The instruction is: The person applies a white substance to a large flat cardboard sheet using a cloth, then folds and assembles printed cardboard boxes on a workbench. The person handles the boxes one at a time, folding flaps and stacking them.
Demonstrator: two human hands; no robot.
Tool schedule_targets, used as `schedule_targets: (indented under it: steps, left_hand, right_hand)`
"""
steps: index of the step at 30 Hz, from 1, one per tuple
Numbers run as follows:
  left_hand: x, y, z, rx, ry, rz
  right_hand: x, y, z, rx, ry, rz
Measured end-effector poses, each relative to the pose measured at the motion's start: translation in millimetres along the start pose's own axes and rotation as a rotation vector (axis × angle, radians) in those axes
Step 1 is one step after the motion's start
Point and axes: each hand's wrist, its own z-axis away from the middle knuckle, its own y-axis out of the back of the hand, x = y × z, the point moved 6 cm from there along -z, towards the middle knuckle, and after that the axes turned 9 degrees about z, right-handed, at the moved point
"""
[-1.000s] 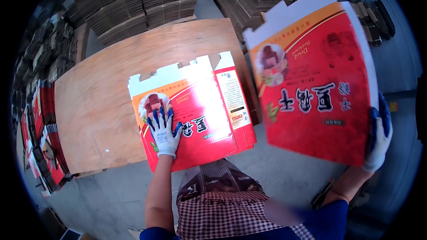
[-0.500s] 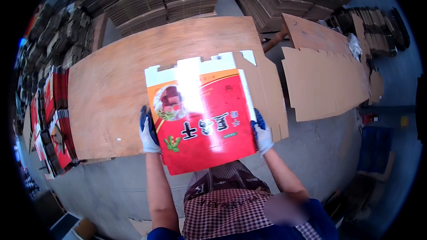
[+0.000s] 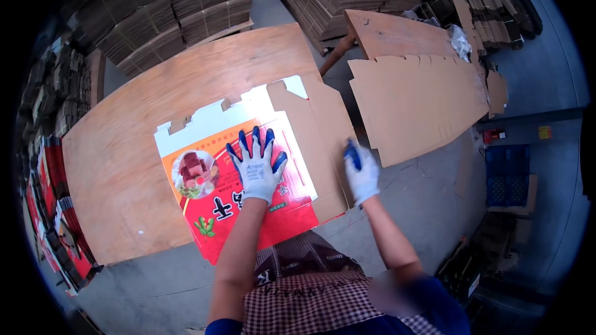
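Observation:
A flat cardboard box blank [image 3: 177,180], red and orange with a food picture and white notched flaps, lies on the wooden table. My left hand [image 3: 256,170], in a white glove with blue fingertips, presses flat on it, fingers spread. Under its right side, a plain brown cardboard sheet [image 3: 323,149] shows with a notched far edge. At that sheet's right edge is my right hand [image 3: 362,174], gloved alike; its fingers are bent and slightly blurred, so whether they grip the edge is unclear.
The wooden table [image 3: 118,161] reaches left and away from me. To the right, another brown cardboard sheet [image 3: 422,105] lies by a second wooden board [image 3: 400,34]. Tall cardboard stacks [image 3: 205,0] stand behind. Red printed blanks [image 3: 71,236] are piled at left, and a blue crate [image 3: 507,174] stands at right.
The red blank has gone from being held at both sides to lying on the table. My left hand moved onto its printed face; my right hand left its side for the brown sheet's edge.

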Motion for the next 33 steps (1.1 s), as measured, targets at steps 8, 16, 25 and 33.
schedule_targets:
  steps: [8, 16, 25, 33]
  left_hand:
    - [-0.4, 2.3, -3.0, -0.089, 0.043, -0.028]
    - [0.1, -4.4, -6.0, -0.106, 0.051, -0.006]
    - [-2.4, -3.5, -5.0, -0.096, 0.073, 0.027]
    - [-2.4, -3.8, -6.1, -0.086, 0.067, 0.026]
  right_hand:
    - [65.4, -8.5, -73.1, -0.385, -0.354, -0.920]
    - [-84.0, -54.3, -127.6, -0.174, 0.411, -0.330]
    - [-112.1, -123.2, -144.0, -0.275, 0.705, 0.230]
    - [-119.2, -122.9, -137.0, -0.265, 0.703, 0.259]
